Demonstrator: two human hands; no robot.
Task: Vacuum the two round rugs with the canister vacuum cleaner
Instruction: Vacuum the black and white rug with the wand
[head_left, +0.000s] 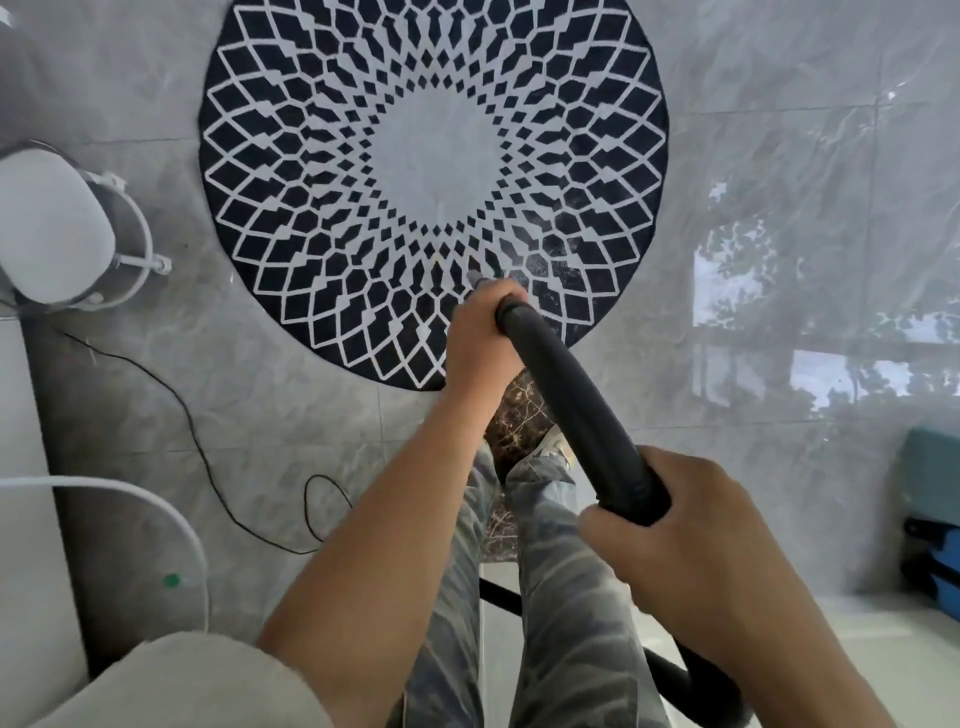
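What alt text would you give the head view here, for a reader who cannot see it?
The left hand grips the lower end and the right hand the upper end of a black plastic vacuum wand, pointed down at a round navy rug with a white diamond lattice pattern lying on grey marble-look floor tiles.

Dressed in a pale top and bleach-mottled trousers.

Covered on the left upper arm by a loose short sleeve (182, 680) of plain cream, faintly beige cloth with a soft rounded hem. Bare from there down the forearm to the left hand (480, 338), and bare likewise at the right wrist and right hand (696, 540). Clad below in trousers (571, 597) of blue-grey, streaked and blotched with off-white like washed-out tie-dye, banded aslant along both legs and bunched into folds at the ankles. Shod in what looks like a pale shoe (551, 440), too blurred to tell further.
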